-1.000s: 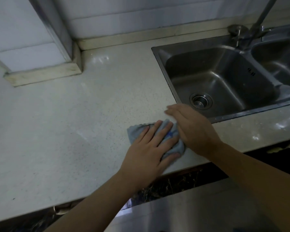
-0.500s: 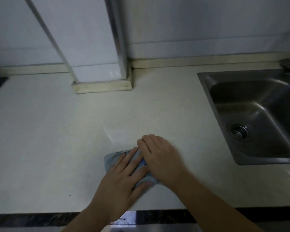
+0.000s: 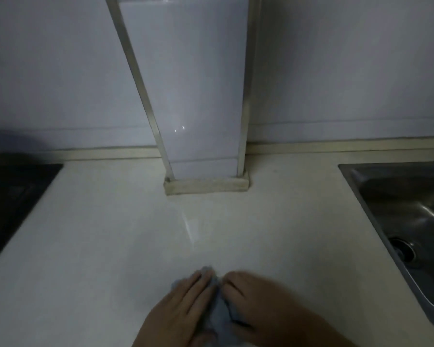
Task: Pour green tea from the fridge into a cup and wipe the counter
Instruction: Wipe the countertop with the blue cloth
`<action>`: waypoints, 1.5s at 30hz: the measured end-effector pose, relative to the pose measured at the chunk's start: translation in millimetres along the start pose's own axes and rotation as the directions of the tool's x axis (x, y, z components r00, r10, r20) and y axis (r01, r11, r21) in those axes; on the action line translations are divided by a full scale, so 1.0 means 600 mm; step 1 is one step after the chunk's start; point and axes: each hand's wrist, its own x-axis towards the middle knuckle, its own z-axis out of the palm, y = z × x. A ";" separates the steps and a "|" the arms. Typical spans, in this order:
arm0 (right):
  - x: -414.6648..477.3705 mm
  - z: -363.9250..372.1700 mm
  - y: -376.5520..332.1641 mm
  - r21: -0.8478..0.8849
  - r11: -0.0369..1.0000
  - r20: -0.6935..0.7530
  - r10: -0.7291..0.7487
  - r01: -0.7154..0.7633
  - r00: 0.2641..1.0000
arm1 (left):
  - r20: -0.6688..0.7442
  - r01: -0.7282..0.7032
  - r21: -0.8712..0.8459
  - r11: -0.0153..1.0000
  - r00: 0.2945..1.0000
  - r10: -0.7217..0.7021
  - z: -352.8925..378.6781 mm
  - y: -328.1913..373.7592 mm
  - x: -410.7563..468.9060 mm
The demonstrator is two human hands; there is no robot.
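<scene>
Head view, 1 camera, dim and slightly blurred.

- Left hand (image 3: 183, 311), lower centre of frame: fingers straight, palm down, pressing flat on the blue-grey cloth (image 3: 219, 315). It is not gripping anything.
- Right hand (image 3: 258, 304), just right of it: also laid over the cloth, and as far as the blur lets me judge the fingers are extended, not clenched.
- The cloth lies bunched between and under the 2 hands on the pale counter (image 3: 98, 246), low in the frame. Only a narrow strip and 1 corner show.
- No cup or tea container is in view. I judge the step to be the wipe.
- Sink (image 3: 348, 176) at right edge, well apart from the hands. Dark hob (image 3: 10, 196) at left edge. Tiled column (image 3: 193, 96) at upper centre. A faint bright streak (image 3: 189, 229) lies on the counter above the hands; I cannot tell whether it is moisture or a reflection.

Risks:
1. The bunched cloth covers little surface, so a pass could leave unwiped bands.
2. Uneven pressure from the 2 hands could fold the cloth further or let it slip out.
3. Low light could hide missed patches.

Writing: no brand, label or text is readable.
</scene>
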 end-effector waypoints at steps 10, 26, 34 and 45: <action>0.102 0.031 0.035 -0.067 0.974 -0.114 0.207 -0.215 0.972 | -0.013 0.156 -0.176 0.972 0.987 -0.161 -0.009 -0.130 0.072; 0.279 0.004 0.115 -0.123 0.863 -0.042 0.489 -0.490 0.871 | -0.124 0.171 -0.167 0.971 0.973 -0.193 -0.049 -0.271 0.203; 0.292 -0.084 0.080 -0.253 0.791 0.035 0.583 -0.558 0.812 | 0.102 0.301 0.212 0.930 0.940 -0.327 -0.095 -0.238 0.232; 0.082 -0.203 -0.076 -0.215 0.799 0.002 0.575 -0.561 0.818 | 0.101 0.337 0.344 0.877 0.915 -0.391 -0.222 -0.025 0.094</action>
